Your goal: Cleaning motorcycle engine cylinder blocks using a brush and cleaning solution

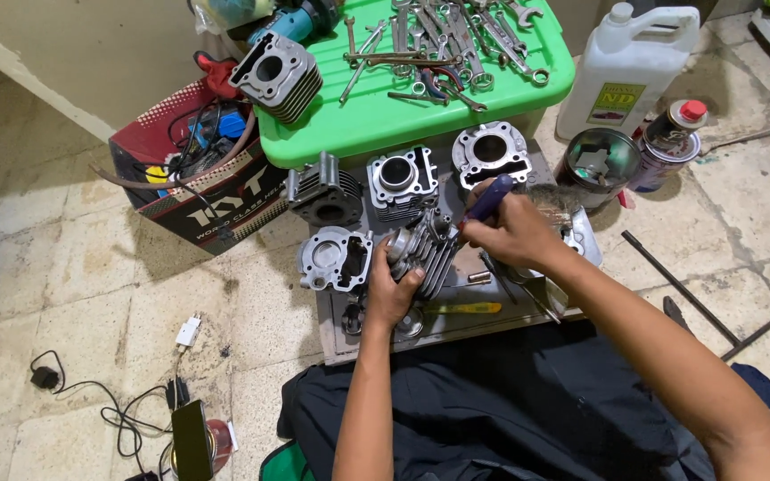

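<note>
With the left hand (391,289) clamped on the finned cylinder block (422,249) and the right hand (510,233) gripping a purple-handled tool (490,198), a slip could likely gouge the block or jab the holding fingers

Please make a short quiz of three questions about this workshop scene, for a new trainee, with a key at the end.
1. True or false: the left hand grips a finned engine cylinder.
2. What does the right hand hold? A) a blue-handled tool B) a wrench C) a phone
3. Fill in: the loose wrenches lie on a ____ plastic lid.

Key
1. True. The fingers wrap the cylinder above the metal tray.
2. A. The handle shows above the fist; its tip is hidden.
3. Green.
</note>
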